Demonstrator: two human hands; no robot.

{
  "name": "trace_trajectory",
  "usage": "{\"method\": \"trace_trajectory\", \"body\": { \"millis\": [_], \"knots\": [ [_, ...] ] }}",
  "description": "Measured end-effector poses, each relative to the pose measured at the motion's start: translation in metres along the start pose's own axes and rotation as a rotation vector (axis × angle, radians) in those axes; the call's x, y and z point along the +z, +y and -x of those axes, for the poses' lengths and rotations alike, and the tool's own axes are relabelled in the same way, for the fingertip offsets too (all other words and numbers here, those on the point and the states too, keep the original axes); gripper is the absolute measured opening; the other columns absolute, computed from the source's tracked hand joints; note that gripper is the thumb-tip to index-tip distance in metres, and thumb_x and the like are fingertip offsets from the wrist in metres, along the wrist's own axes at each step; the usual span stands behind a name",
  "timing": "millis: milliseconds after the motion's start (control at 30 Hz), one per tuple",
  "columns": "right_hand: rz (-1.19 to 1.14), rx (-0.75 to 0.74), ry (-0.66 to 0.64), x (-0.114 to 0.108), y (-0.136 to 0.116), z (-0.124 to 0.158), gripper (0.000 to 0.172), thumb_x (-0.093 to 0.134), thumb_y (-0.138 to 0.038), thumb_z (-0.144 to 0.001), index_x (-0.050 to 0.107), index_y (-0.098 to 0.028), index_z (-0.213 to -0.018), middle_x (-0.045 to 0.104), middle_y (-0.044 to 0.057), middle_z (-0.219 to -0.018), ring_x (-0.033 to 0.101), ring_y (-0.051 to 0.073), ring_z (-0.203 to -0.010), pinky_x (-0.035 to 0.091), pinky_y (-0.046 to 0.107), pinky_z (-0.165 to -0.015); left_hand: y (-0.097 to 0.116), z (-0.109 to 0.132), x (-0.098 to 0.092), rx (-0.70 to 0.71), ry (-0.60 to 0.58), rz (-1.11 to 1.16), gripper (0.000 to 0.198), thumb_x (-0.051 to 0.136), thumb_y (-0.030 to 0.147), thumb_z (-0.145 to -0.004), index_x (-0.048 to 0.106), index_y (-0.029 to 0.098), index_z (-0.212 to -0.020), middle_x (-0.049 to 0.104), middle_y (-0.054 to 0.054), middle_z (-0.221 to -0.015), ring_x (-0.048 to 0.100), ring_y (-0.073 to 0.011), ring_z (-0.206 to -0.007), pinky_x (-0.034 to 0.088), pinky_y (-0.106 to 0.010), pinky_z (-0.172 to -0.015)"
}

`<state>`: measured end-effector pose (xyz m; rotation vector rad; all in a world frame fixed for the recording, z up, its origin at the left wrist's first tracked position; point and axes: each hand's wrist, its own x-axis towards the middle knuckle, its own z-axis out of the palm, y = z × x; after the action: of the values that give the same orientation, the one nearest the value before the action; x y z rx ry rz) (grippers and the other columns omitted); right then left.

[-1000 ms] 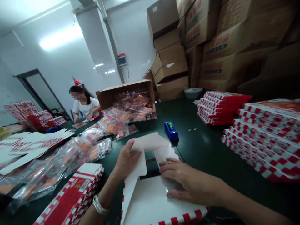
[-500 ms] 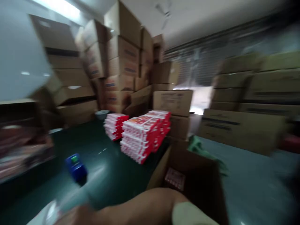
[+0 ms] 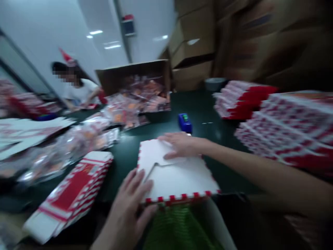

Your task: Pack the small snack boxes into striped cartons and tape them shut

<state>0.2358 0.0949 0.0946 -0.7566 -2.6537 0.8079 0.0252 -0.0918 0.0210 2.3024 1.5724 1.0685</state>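
Observation:
A flat white cardboard piece [image 3: 179, 177] with red-and-white edges lies on the dark green table directly before me; a bent dark line crosses its top. My right hand [image 3: 179, 144] rests on its far part, palm down with fingers stretched out. At its near left corner is my left hand [image 3: 132, 198], fingers spread and thumb by the near edge; blur hides the exact contact. Just beyond my right hand stands a blue object with a green top [image 3: 185, 122], perhaps a tape dispenser. On the left lies a stack of folded red-and-white cartons [image 3: 75, 191].
Stacks of red-and-white cartons [image 3: 281, 128] stand on the right. Clear packets [image 3: 67, 146] spread along the left, with more in an open cardboard box [image 3: 109, 78] behind. A co-worker [image 3: 80, 90] sits at the far left. Large brown boxes [image 3: 197, 52] rise behind the table.
The view has swung left and down from the piled boxes to the table in front. Both hands now show on the white cardboard piece; before, only a blurred arm and hand showed low.

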Motion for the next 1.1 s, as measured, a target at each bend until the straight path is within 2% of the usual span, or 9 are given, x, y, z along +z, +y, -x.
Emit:
{"method": "trace_trajectory", "body": {
  "millis": [100, 167, 367, 533, 633, 800, 867, 933, 1100],
  "knots": [
    [0.319, 0.164, -0.189, 0.007, 0.015, -0.02, 0.086, 0.071, -0.066, -0.065, 0.048, -0.025, -0.136, 0.059, 0.014, -0.122, 0.052, 0.04, -0.113, 0.038, 0.059, -0.094, -0.003, 0.015, 0.01, -0.019, 0.016, -0.088, 0.044, 0.057, 0.022, -0.088, 0.049, 0.026, -0.131, 0.04, -0.013, -0.149, 0.038, -0.0319, -0.137, 0.047, -0.053, -0.102],
    [0.423, 0.191, -0.205, 0.009, 0.016, -0.017, 0.091, 0.065, -0.069, -0.068, 0.041, -0.02, -0.142, 0.056, 0.019, -0.126, 0.051, 0.043, -0.113, 0.035, 0.063, -0.092, -0.004, 0.016, 0.019, -0.02, 0.03, -0.105, 0.043, 0.057, 0.02, -0.089, 0.049, 0.024, -0.131, 0.038, -0.015, -0.149, 0.036, -0.0323, -0.138, 0.046, -0.055, -0.102],
    [0.652, 0.257, -0.125, 0.025, 0.009, -0.012, 0.093, 0.066, -0.064, -0.067, 0.036, -0.021, -0.145, 0.056, 0.02, -0.125, 0.052, 0.041, -0.108, 0.038, 0.055, -0.087, -0.002, 0.015, 0.029, 0.002, 0.115, -0.064, 0.04, 0.053, 0.019, -0.09, 0.048, 0.023, -0.13, 0.03, -0.015, -0.152, 0.032, -0.032, -0.14, 0.042, -0.057, -0.105],
    [0.606, 0.296, -0.127, 0.028, 0.011, -0.016, 0.087, 0.051, -0.074, -0.075, 0.041, -0.02, -0.141, 0.058, 0.019, -0.124, 0.052, 0.041, -0.108, 0.037, 0.055, -0.086, 0.004, 0.012, 0.039, -0.076, 0.124, -0.051, 0.059, 0.053, 0.026, -0.092, 0.029, 0.021, -0.145, 0.028, -0.018, -0.152, 0.029, -0.032, -0.141, 0.04, -0.055, -0.107],
    [0.609, 0.288, -0.109, 0.026, 0.012, -0.015, 0.083, 0.046, -0.074, -0.078, 0.042, -0.019, -0.141, 0.057, 0.019, -0.128, 0.052, 0.041, -0.109, 0.037, 0.056, -0.087, 0.008, 0.016, 0.041, -0.08, 0.147, -0.153, 0.055, 0.055, 0.03, -0.091, 0.035, 0.016, -0.141, 0.031, -0.021, -0.15, 0.032, -0.0342, -0.139, 0.043, -0.055, -0.104],
    [0.397, 0.22, -0.268, 0.006, 0.014, -0.016, 0.086, 0.045, -0.072, -0.08, 0.034, -0.019, -0.146, 0.047, 0.017, -0.142, 0.046, 0.039, -0.123, 0.036, 0.054, -0.096, 0.013, 0.0, 0.006, 0.025, -0.081, -0.358, 0.045, 0.059, 0.041, -0.087, 0.055, 0.013, -0.122, 0.053, -0.021, -0.136, 0.05, -0.0412, -0.122, 0.048, -0.062, -0.092],
    [0.339, 0.188, -0.305, 0.001, 0.016, -0.018, 0.084, 0.044, -0.071, -0.081, 0.036, -0.018, -0.145, 0.046, 0.017, -0.143, 0.046, 0.038, -0.125, 0.037, 0.052, -0.098, 0.013, -0.019, -0.014, 0.06, -0.195, -0.358, 0.04, 0.055, 0.043, -0.09, 0.058, 0.016, -0.12, 0.06, -0.016, -0.129, 0.054, -0.0387, -0.119, 0.045, -0.064, -0.095],
    [0.361, 0.173, -0.258, 0.002, 0.018, -0.018, 0.081, 0.046, -0.07, -0.081, 0.039, -0.019, -0.144, 0.047, 0.016, -0.142, 0.046, 0.038, -0.124, 0.037, 0.052, -0.098, 0.011, -0.041, -0.027, 0.076, -0.294, -0.337, 0.032, 0.05, 0.036, -0.094, 0.06, 0.017, -0.117, 0.065, -0.013, -0.121, 0.058, -0.033, -0.115, 0.044, -0.06, -0.099],
    [0.507, 0.172, -0.121, 0.023, 0.022, -0.015, 0.077, 0.056, -0.067, -0.077, 0.045, -0.02, -0.137, 0.055, 0.016, -0.133, 0.052, 0.038, -0.115, 0.039, 0.052, -0.092, 0.007, -0.066, -0.017, 0.152, -0.407, -0.336, 0.025, 0.046, 0.022, -0.094, 0.066, 0.009, -0.104, 0.067, -0.016, -0.115, 0.061, -0.027, -0.112, 0.039, -0.05, -0.11]
  ]
}}
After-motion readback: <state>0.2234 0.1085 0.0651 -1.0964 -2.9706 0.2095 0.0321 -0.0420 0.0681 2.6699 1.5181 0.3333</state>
